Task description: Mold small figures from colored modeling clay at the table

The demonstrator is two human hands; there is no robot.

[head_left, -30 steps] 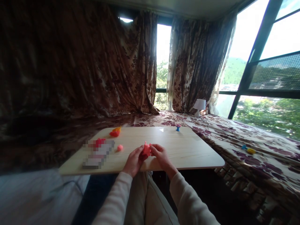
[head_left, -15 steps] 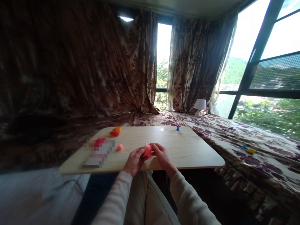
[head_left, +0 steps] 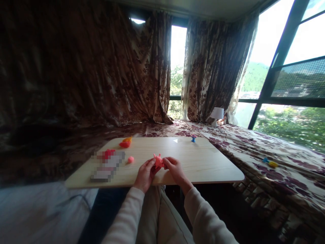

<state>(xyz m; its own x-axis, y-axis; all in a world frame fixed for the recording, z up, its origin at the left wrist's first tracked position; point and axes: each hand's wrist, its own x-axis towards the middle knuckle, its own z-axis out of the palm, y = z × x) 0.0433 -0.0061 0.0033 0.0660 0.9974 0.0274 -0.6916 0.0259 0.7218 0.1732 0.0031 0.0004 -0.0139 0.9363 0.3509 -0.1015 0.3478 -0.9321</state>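
Note:
Above the near edge of the light wooden table [head_left: 203,166], a small coral-pink figure [head_left: 158,160] with short projections is held between my hands. My left hand [head_left: 144,174] is closed on its left side, thumb in front. At its right side, the fingertips of my right hand [head_left: 175,169] pinch the same piece; part of it is hidden behind them. A pink ball-like lump [head_left: 130,159] lies on the table to the left of my left hand.
Farther left are an orange-and-red piece [head_left: 125,142], a red piece [head_left: 108,154] and a blurred-out flat object [head_left: 108,169]. A small blue item [head_left: 193,138] stands at the far edge. A lamp [head_left: 217,115] and a yellow-and-blue item [head_left: 272,164] rest on the patterned cloth.
The pink figure has turned and shifted slightly left between my hands, its projections now pointing up. My right fingers have moved in against its side. Everything on the table stays put.

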